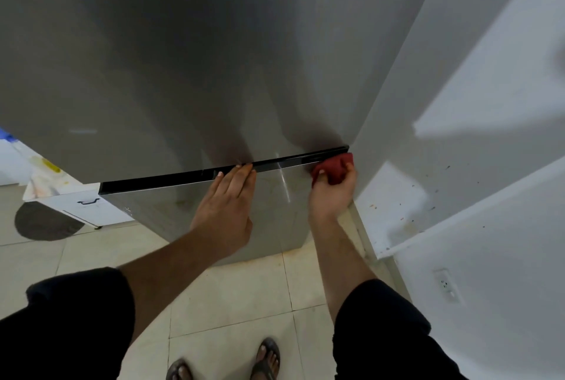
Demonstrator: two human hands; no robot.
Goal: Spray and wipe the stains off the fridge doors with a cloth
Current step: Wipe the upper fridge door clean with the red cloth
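Closest to the camera, two feet in sandals (266, 359) stand on a pale tiled floor (229, 297). Black sleeves (70, 318) cover both upper arms, and the bare forearms reach forward to the fridge.

The left hand (227, 205) lies flat against the lower door (275, 196), fingers straight and together, holding nothing. Its fingertips touch the dark gap (159, 179) that runs between the two doors.

The right hand (333, 193) is curled round a bunched red cloth (334, 167) and grips it firmly. The cloth is pressed to the top right corner of the lower door, at the right end of the gap and just beside the white wall (489, 104). A pale streak shows on the steel between the two hands.

Low on that wall sits a white socket (446, 285), and small dark and orange specks dot the paint near the fridge's edge.

To the left, past the fridge's corner, stands a white cabinet (91, 208) with a black handle. A light rag (46, 178) marked with yellow lies on top of it, and a dark round mat (46, 223) lies on the floor beside it.

Farthest, the upper door (183, 58) fills the top of the view, grey brushed steel with soft shadows above the hands.
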